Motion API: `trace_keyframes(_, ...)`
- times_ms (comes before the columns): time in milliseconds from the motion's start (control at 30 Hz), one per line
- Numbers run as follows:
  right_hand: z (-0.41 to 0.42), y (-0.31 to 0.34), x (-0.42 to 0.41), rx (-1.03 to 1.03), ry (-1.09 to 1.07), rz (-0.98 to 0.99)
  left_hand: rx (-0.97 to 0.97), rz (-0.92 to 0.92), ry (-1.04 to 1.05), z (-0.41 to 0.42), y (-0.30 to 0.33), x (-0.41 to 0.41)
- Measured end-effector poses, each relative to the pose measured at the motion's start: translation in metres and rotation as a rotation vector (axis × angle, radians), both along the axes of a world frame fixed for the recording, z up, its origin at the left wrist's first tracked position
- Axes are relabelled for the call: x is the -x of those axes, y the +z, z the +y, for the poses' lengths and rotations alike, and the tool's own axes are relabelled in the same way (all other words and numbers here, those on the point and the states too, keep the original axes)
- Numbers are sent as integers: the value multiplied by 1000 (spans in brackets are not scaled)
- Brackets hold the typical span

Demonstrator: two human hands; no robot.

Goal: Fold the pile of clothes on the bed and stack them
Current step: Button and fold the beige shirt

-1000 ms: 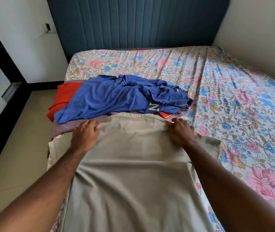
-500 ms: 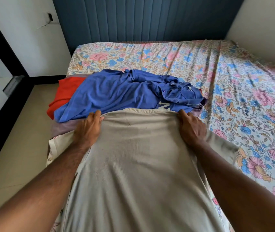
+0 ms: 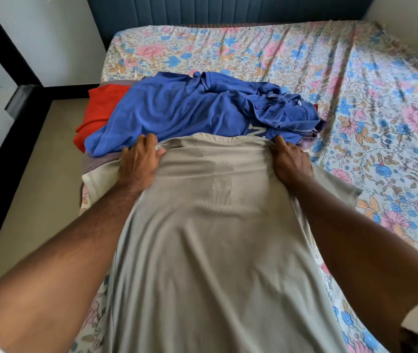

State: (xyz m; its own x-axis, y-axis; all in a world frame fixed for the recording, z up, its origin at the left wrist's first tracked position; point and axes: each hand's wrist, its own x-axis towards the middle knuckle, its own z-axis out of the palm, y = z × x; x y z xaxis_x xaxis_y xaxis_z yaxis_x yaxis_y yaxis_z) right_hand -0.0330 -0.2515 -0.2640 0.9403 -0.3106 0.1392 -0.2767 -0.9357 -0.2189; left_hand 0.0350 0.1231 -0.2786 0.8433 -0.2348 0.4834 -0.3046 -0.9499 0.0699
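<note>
Floral bed [image 3: 304, 59] underneath, grey tee [image 3: 207, 250] spread flat this side of the unfolded blue shirt [image 3: 190, 110] pile, ready for folding. Left hand [image 3: 139, 161], right hand [image 3: 290, 163] both pinching its shoulders, probably to pull it taut.

Both hands differ from a second ago. Left hand [image 3: 140, 161] no longer lies flat on the grey shirt [image 3: 210, 250]; its fingers [image 3: 149, 142] now curl over the shoulder edge and grip it. Right hand [image 3: 290, 161] likewise pinches the opposite shoulder. Shirt's collar end is lifted off the bed, pulled taut between the hands, with long creases running down the cloth. Sleeves now trail out beneath the wrists.
</note>
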Motion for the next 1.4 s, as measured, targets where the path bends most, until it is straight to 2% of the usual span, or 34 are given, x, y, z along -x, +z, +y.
trace_keyframes(100,4,12,21,-53,16,79,-12,3,84,4,8,52)
trace_keyframes(200,10,18,75,-34,-17,-27,5,-8,166,11,18,115)
trace_keyframes(300,-2,14,148,-57,-364,-240,60,90,345,23,25,175)
trace_keyframes(367,-16,10,186,-204,-658,-185,179,231,499,32,28,207)
trace_keyframes(400,-19,10,203,-214,-726,-100,238,311,554,36,29,224)
trace_keyframes(500,-9,11,222,-119,-609,78,305,478,639,46,33,259)
trace_keyframes(633,12,17,217,-180,-433,-80,318,560,627,53,40,289)
trace_keyframes(733,10,30,211,-368,-470,-211,260,634,572,55,47,305)
trace_keyframes(867,-16,39,209,-373,-486,-227,185,723,473,58,42,315)
trace_keyframes(1033,-22,29,232,-394,-410,-155,349,643,557,57,44,327)
trace_keyframes(1133,21,17,272,-258,-317,-130,355,656,608,52,48,345)
trace_keyframes(1300,93,25,362,-114,-147,77,336,778,517,49,58,368)
trace_keyframes(1400,93,35,400,-224,-101,172,403,934,424,58,65,375)
